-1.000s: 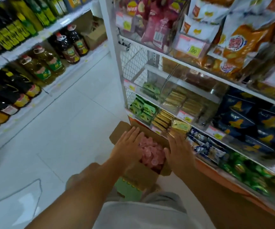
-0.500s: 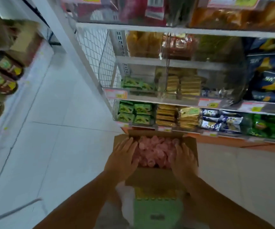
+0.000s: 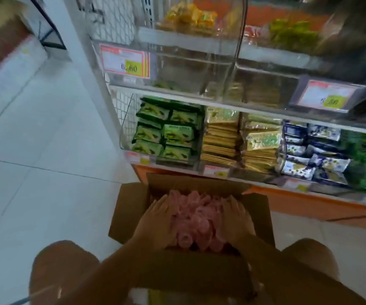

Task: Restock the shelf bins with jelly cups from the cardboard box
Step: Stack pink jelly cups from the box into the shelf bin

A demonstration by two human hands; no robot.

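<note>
An open cardboard box (image 3: 131, 208) stands on the floor against the orange base of the shelf, its flaps spread outward. It is filled with pink jelly cups (image 3: 196, 214). My left hand (image 3: 157, 219) lies on the left side of the pile, fingers stretched forward over the cups. My right hand (image 3: 237, 219) lies on the right side in the same way. The two hands flank the heap and hold nothing lifted. Above, a clear shelf bin (image 3: 177, 67) with a price tag looks nearly bare inside.
The lower shelf holds green matcha packs (image 3: 166, 135), gold wafer packs (image 3: 239, 142) and blue packets (image 3: 309, 155). Yellow and green snacks fill the upper bins. A white tiled aisle floor (image 3: 41, 150) lies to the left. My knees frame the box.
The view has swung down and closer to the shelf. Both hands have slid further forward into the box and now rest on the jelly cups rather than at its edges.
</note>
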